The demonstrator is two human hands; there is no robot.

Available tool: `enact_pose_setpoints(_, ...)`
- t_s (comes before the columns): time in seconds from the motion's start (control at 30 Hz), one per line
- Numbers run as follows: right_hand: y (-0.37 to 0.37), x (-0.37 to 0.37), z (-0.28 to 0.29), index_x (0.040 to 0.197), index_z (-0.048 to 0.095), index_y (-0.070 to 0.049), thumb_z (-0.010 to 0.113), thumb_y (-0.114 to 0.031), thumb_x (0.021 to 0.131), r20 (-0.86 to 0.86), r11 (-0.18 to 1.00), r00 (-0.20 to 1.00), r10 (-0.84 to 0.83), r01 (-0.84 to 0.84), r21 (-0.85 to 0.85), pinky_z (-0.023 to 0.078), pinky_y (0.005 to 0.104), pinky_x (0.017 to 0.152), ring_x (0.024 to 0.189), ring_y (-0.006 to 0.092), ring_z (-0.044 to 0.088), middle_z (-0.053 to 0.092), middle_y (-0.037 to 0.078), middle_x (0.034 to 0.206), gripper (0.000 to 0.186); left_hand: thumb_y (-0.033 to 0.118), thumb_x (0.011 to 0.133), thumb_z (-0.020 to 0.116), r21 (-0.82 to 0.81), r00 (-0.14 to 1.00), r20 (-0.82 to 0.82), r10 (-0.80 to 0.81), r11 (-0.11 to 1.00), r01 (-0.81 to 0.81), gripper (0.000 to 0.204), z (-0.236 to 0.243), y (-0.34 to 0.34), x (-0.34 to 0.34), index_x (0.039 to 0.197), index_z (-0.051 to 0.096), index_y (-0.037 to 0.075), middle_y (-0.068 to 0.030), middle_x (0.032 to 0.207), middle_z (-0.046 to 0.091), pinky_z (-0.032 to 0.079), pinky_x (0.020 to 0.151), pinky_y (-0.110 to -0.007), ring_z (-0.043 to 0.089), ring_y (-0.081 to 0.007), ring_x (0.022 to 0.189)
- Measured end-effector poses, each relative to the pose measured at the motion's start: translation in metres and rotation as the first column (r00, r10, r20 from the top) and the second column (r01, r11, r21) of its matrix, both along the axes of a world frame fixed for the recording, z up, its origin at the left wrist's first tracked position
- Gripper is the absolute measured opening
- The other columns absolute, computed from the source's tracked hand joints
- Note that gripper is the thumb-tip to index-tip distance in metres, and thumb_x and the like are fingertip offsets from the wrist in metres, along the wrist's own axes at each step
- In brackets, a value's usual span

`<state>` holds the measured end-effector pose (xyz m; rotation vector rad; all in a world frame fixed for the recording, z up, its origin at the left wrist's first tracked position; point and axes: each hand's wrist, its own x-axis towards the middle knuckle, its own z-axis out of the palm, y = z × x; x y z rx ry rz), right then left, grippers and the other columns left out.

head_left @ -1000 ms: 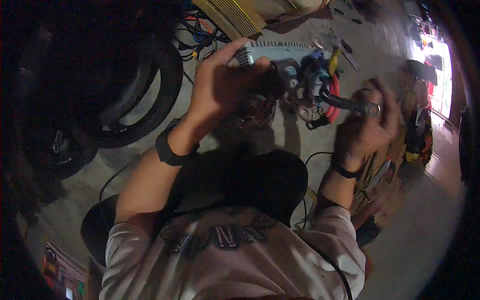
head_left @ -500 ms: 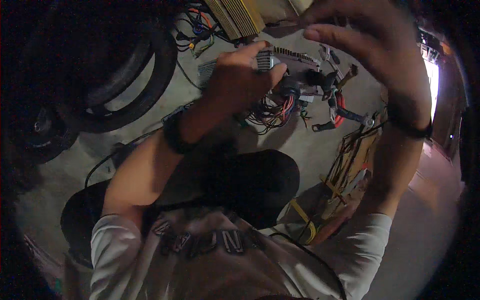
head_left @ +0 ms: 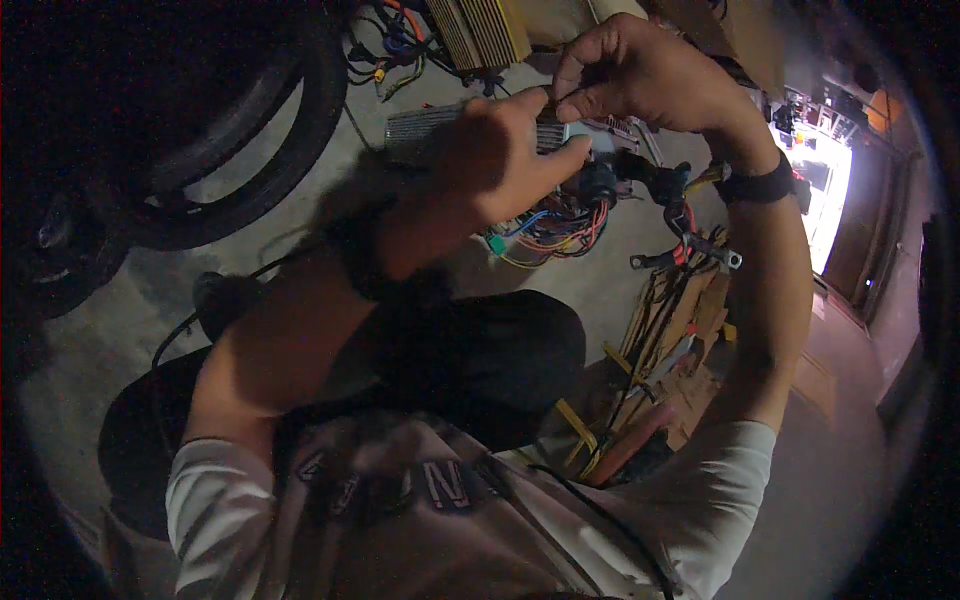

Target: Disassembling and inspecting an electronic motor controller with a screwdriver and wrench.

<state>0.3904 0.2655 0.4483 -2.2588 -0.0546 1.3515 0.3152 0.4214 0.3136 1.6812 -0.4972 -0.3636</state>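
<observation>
A silver finned metal controller [head_left: 425, 132] lies on the floor in front of me. My left hand [head_left: 495, 150] is laid over its middle and grips it, with thumb and forefinger apart; the other fingers are mostly hidden. My right hand [head_left: 640, 85] is just above its far edge, close to the left forefinger. Its thumb and fingers are pinched together, and whatever is between them is too small and dark to name. From the controller's near side comes a bundle of thin coloured wires [head_left: 560, 235] with a green connector [head_left: 496, 243]. Thick cables with ring terminals [head_left: 690, 250] stick out at the right.
A gold finned metal box [head_left: 480, 35] stands beyond the controller, with tangled cables [head_left: 400, 50] to its left. Dark tyres [head_left: 250, 200] fill the left side. Torn cardboard [head_left: 675, 320] and yellow-handled tools [head_left: 580, 430] lie at right, near my knee.
My right hand has come left to the controller's far edge, and its fingers have closed into a pinch. The left hand stays on the controller. The view has shifted slightly.
</observation>
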Motion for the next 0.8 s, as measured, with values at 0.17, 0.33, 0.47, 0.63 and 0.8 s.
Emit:
enact_pose_setpoints(0.17,-0.01,-0.006,-0.003,0.092,0.074,0.0,0.078,-0.012,0.082,0.151,0.994,0.989,-0.001,-0.016,0.112,0.049,0.0259,0.06,0.065,0.0085,0.06,0.07,0.0,0.075,0.016,0.037,0.083,0.079,-0.076,1.0,-0.017,0.009,0.997,-0.01,0.042,-0.002,-0.002,0.002,0.101,0.064,0.001,-0.0052,0.06,0.054,0.042,0.05,-0.034,0.049,-0.0117,0.054)
enact_pose_setpoints(0.33,-0.013,-0.006,0.0,0.093,0.073,-0.001,0.076,-0.01,0.084,0.124,0.993,0.992,-0.015,0.0,0.121,0.05,0.0253,0.062,0.068,0.0084,0.061,0.07,0.001,0.077,0.014,0.038,0.083,0.079,-0.108,0.999,0.005,0.034,0.994,-0.033,0.045,0.001,-0.002,0.002,0.1,0.064,0.0,-0.0033,0.056,0.051,0.041,0.048,-0.033,0.047,-0.0116,0.051)
enact_pose_setpoints(0.47,-0.01,-0.012,0.008,0.097,0.072,0.001,0.076,-0.005,0.086,0.092,0.991,0.993,-0.077,0.067,0.112,0.051,0.0213,0.066,0.074,0.0058,0.062,0.07,0.001,0.084,0.013,0.039,0.081,0.08,-0.046,0.997,0.005,0.076,0.996,-0.076,0.051,0.002,-0.004,0.003,0.107,0.065,-0.002,-0.0033,0.054,0.05,0.04,0.047,-0.033,0.046,-0.0117,0.05)
enact_pose_setpoints(0.63,-0.016,-0.017,0.009,0.096,0.072,0.001,0.076,-0.002,0.086,0.138,0.995,0.986,-0.095,0.089,0.052,0.049,0.0192,0.062,0.072,0.0051,0.061,0.07,0.001,0.084,0.012,0.04,0.079,0.081,-0.047,0.997,-0.019,0.075,0.996,-0.076,0.058,0.001,-0.006,0.003,0.117,0.066,-0.002,-0.0029,0.054,0.049,0.04,0.047,-0.033,0.044,-0.0101,0.051)
enact_pose_setpoints(0.8,-0.022,-0.02,0.009,0.098,0.073,0.001,0.073,-0.01,0.089,0.081,0.969,0.981,-0.175,0.157,0.191,0.053,0.0243,0.07,0.075,0.0086,0.064,0.072,0.003,0.085,0.014,0.04,0.079,0.081,-0.048,0.993,-0.042,0.111,0.992,-0.113,0.06,-0.001,-0.009,0.001,0.121,0.066,0.0,-0.0022,0.055,0.048,0.039,0.047,-0.031,0.043,-0.0089,0.051)
